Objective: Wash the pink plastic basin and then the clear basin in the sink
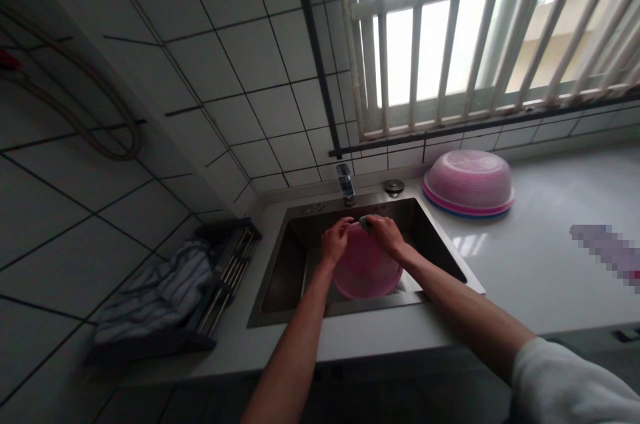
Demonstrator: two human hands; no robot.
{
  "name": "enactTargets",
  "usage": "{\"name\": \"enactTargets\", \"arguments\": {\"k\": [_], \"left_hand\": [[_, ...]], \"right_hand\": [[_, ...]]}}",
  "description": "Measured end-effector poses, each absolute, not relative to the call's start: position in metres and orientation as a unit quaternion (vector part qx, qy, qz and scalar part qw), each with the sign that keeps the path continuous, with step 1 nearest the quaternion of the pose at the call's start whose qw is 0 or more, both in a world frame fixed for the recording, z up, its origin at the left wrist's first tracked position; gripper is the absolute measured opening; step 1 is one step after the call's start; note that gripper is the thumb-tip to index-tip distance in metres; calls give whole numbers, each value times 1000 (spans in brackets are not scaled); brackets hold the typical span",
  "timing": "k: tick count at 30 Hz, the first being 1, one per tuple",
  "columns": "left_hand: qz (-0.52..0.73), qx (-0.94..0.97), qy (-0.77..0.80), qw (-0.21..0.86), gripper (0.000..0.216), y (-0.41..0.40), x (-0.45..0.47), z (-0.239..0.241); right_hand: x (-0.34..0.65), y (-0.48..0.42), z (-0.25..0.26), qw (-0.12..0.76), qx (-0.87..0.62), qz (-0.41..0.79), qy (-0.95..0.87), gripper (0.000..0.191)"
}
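A pink plastic basin (pixel 367 267) is tilted up inside the steel sink (pixel 285 277). My left hand (pixel 336 241) grips the basin's rim at its upper left, fingers curled over the edge. At the top of the rim, my right hand (pixel 384 232) is closed on a small greyish-green scrubbing pad (pixel 365 221) and presses it against the basin. Most of the pad is covered by my fingers, so its exact kind is hard to make out. The faucet (pixel 345 183) stands just behind both hands.
Upside-down pink basins (pixel 469 177) are stacked on the white counter (pixel 530 264) to the right. A metal drain strainer (pixel 393 186) sits behind the sink. On the left, a dark rack (pixel 227 284) holds a striped cloth (pixel 165 294). A barred window (pixel 450 44) is above.
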State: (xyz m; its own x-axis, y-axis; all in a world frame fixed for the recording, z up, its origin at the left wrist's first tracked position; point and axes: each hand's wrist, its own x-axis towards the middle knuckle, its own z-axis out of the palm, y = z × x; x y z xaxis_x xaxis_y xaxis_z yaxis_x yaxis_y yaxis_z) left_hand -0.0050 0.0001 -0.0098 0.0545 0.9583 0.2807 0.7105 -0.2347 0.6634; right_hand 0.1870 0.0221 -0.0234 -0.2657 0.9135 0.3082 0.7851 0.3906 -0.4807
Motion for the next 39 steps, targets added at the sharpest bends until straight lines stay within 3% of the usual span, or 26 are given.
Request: {"name": "enactTargets", "arguments": {"k": [5, 14, 22, 28, 35, 39], "left_hand": [[338, 726, 573, 175, 56, 5, -4, -13], [295, 716, 618, 139, 23, 0, 7, -8], [346, 642, 681, 66, 23, -1, -7, -1], [274, 717, 634, 97, 21, -2, 3, -2], [366, 639, 674, 58, 23, 1, -16, 1], [356, 702, 614, 56, 28, 3, -6, -7]], "right_hand": [[194, 25, -25, 304, -511, 121, -795, 32], [183, 24, -28, 329, -497, 127, -793, 26], [211, 33, -22, 368, -576, 129, -718, 24], [189, 29, -28, 321, -504, 121, -792, 27], [214, 35, -29, 325, -601, 138, -717, 22], [200, 29, -29, 325, -567, 130, -746, 26]]}}
